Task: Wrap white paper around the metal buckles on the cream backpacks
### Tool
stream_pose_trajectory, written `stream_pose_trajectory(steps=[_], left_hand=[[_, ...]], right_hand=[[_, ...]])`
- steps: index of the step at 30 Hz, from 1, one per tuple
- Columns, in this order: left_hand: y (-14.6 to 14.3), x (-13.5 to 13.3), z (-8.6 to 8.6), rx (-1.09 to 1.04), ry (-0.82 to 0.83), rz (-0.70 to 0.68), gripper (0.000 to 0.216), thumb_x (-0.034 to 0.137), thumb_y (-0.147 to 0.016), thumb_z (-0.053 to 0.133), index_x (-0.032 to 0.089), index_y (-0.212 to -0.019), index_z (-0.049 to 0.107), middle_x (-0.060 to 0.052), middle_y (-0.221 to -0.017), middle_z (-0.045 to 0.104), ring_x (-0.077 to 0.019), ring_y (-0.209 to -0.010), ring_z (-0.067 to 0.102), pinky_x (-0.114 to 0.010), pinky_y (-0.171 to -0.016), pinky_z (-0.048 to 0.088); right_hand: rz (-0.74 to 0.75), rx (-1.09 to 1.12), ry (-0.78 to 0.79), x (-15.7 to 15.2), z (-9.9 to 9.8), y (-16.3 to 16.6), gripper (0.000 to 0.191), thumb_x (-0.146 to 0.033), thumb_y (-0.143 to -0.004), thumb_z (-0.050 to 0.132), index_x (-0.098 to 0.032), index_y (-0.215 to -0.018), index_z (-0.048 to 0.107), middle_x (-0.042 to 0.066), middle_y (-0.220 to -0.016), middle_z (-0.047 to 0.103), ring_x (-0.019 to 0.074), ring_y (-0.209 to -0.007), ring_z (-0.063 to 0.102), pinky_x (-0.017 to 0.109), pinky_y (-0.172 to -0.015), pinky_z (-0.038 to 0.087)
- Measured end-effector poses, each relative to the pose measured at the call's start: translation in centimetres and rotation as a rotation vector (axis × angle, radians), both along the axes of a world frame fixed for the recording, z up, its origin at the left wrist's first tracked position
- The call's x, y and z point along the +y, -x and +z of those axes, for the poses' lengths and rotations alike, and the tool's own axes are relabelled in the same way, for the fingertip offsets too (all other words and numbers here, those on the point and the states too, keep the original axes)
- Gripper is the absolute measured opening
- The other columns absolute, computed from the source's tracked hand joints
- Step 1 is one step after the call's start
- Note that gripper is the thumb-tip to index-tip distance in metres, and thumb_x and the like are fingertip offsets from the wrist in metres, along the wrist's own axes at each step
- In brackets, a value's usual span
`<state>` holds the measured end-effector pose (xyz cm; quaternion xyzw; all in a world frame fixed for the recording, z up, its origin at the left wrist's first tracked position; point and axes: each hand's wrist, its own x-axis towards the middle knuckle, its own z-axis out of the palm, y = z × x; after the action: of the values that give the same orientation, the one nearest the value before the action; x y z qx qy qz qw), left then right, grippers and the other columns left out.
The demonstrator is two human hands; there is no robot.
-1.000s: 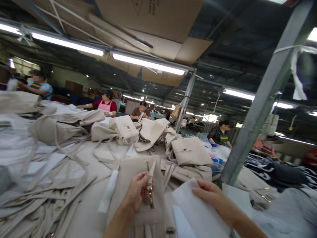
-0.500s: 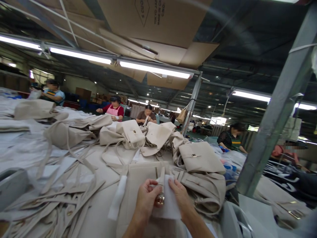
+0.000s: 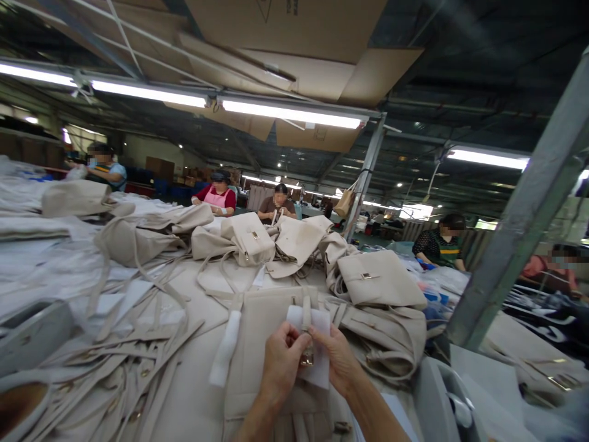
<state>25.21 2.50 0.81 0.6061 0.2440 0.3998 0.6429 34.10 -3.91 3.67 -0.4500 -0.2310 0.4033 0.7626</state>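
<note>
A beige bag point(image 3: 257, 344) lies flat in front of me. On it, a narrow beige strap point(image 3: 307, 310) with a gold buckle point(image 3: 306, 357) runs over a small white foam sheet point(image 3: 322, 368). My left hand point(image 3: 284, 359) pinches the strap just beside the buckle, fingers curled in. From the other side, my right hand point(image 3: 339, 359) grips the sheet, its thumb tip against the strap; its other fingers are partly hidden. A rolled white foam piece point(image 3: 225, 348) rests along the bag's left side.
Loose beige straps point(image 3: 133, 374) are heaped at the left. More beige bags point(image 3: 380, 279) are piled beyond and to the right. Grey tape dispensers point(image 3: 439, 393) stand on both sides. A metal post point(image 3: 519, 215) rises at the right. Several co-workers sit farther off.
My right hand has moved in toward the left, its thumb now at the strap. The white sheet has shifted and now shows on both sides of the strap.
</note>
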Motion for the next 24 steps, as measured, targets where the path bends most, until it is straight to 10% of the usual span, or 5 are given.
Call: stream_pose_trajectory(steps=[10, 19, 24], left_hand=[[1.2, 0.7, 0.7, 0.046, -0.289, 0.408, 0.025, 0.043, -0.078, 0.057, 0.019, -0.085, 0.060, -0.003, -0.072, 0.062, -0.0166, -0.065, 0.055, -0.027, -0.063, 0.042], [0.0, 1.5, 1.1, 0.044, 0.210, -0.233, 0.041, 0.041, -0.058, 0.075, 0.011, -0.084, 0.069, -0.004, -0.071, 0.068, -0.0173, -0.066, 0.060, -0.026, -0.060, 0.046], [-0.6, 1.4, 2.6, 0.099, 0.244, -0.299, 0.039, 0.026, -0.054, 0.073, 0.010, -0.089, 0.071, -0.005, -0.074, 0.071, -0.0175, -0.064, 0.061, -0.028, -0.062, 0.048]], right_hand=[[-0.019, -0.078, 0.070, 0.7, 0.6, -0.7, 0.034, -0.027, -0.052, 0.083, -0.014, -0.079, 0.068, 0.002, -0.062, 0.074, 0.0170, -0.053, 0.064, 0.028, -0.056, 0.052], [-0.035, -0.169, 0.040, 0.9, -0.5, -1.6, 0.030, -0.029, -0.056, 0.078, -0.014, -0.081, 0.070, 0.003, -0.065, 0.074, 0.0174, -0.057, 0.064, 0.029, -0.058, 0.051], [-0.058, -0.212, 0.039, 1.0, -0.3, -1.8, 0.031, -0.031, -0.057, 0.080, -0.014, -0.081, 0.071, 0.003, -0.067, 0.074, 0.0204, -0.063, 0.066, 0.029, -0.061, 0.051]])
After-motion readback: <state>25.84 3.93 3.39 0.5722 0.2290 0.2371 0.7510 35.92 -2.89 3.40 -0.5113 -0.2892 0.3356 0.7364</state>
